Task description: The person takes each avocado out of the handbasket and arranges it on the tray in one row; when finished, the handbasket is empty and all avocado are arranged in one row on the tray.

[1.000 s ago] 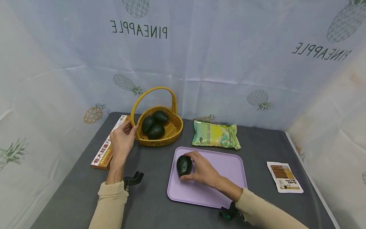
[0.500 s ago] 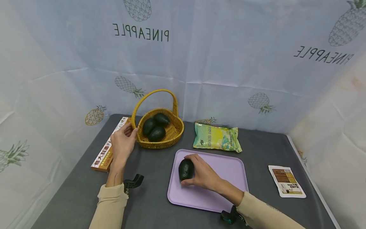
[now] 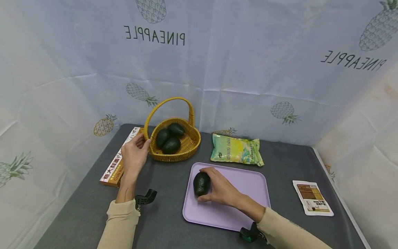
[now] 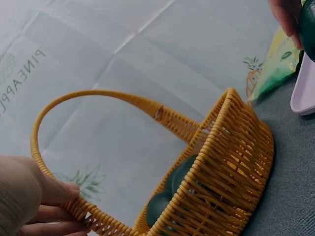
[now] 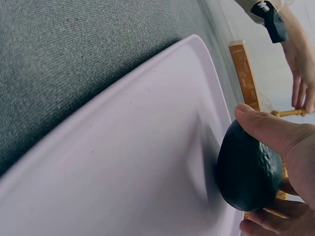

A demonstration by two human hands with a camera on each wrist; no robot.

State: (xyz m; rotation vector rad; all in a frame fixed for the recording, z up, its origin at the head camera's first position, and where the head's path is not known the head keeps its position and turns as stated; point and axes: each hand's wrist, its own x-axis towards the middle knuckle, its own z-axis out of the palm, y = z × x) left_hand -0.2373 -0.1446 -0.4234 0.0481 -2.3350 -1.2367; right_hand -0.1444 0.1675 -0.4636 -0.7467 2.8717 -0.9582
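Note:
My right hand (image 3: 221, 187) grips a dark green avocado (image 3: 201, 184) between thumb and fingers, over the left part of a lilac tray (image 3: 242, 180). In the right wrist view the avocado (image 5: 248, 169) is close over the tray's surface, with a shadow beneath it. My left hand (image 3: 134, 152) pinches the left base of the handle on a yellow woven basket (image 3: 178, 158). Inside the basket lie 3 avocados (image 3: 171, 145). The left wrist view shows the thumb and fingers of the left hand (image 4: 44, 201) around the handle (image 4: 93, 92).
A pasta box (image 3: 116, 167) lies left of the basket, partly behind the left arm. Behind the tray is a green and yellow packet (image 3: 237, 149). A white and brown pouch (image 3: 312, 198) lies at the right. A pineapple-print curtain (image 3: 236, 69) borders the table's back.
The camera view has shifted slightly. Both hands keep their grips, and the avocado in the right hand has moved only a little over the tray.

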